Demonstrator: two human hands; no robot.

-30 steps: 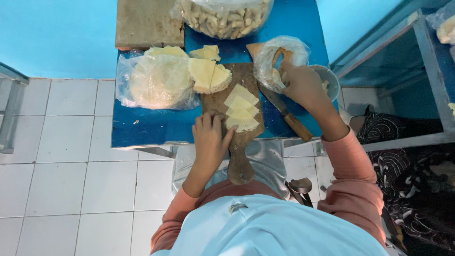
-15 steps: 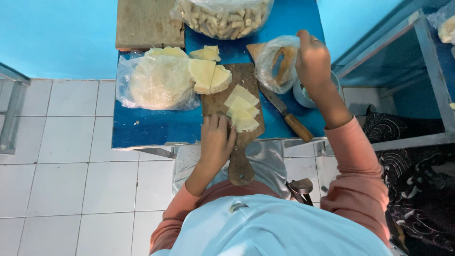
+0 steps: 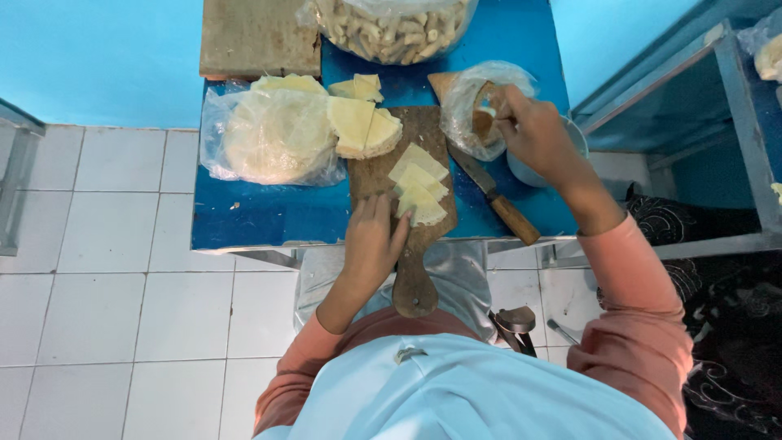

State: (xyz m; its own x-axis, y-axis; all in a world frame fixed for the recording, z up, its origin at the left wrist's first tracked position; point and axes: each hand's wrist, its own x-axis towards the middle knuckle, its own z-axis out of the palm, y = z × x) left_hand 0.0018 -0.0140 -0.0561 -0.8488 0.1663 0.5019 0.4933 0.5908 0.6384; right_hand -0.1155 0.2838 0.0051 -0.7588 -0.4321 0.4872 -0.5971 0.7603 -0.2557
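At a small blue table (image 3: 261, 220), a person in a pink-sleeved top works over a wooden cutting board (image 3: 411, 175). The left hand (image 3: 373, 240) lies flat and open, fingertips touching the nearest of the thin yellow pastry wedges (image 3: 419, 187) fanned across the board. The right hand (image 3: 529, 130) is closed around a small utensil — too small to tell what kind — reaching into a clear bag of filling (image 3: 481, 106) at the far right of the table, beside a small metal bowl (image 3: 570, 147).

The risks look plain enough from where I stand. A knife (image 3: 497, 200) rests between board and bag, its wooden handle jutting past the table's near edge; a passing sleeve or elbow could well knock it to the tiled floor (image 3: 98, 269). The board's own handle overhangs the edge too, so a heavy press from the left hand might tip it. The filling bag is soft and unsupported, and could sag and spill as the utensil digs in.

Elsewhere the table is crowded — a bagged stack of round wrappers (image 3: 277, 134) to the left, more cut wedges (image 3: 362, 122) behind the board, a second wooden board (image 3: 259, 37) and a large bag of finished rolls (image 3: 391, 24) at the back, leaving little room to set anything down.
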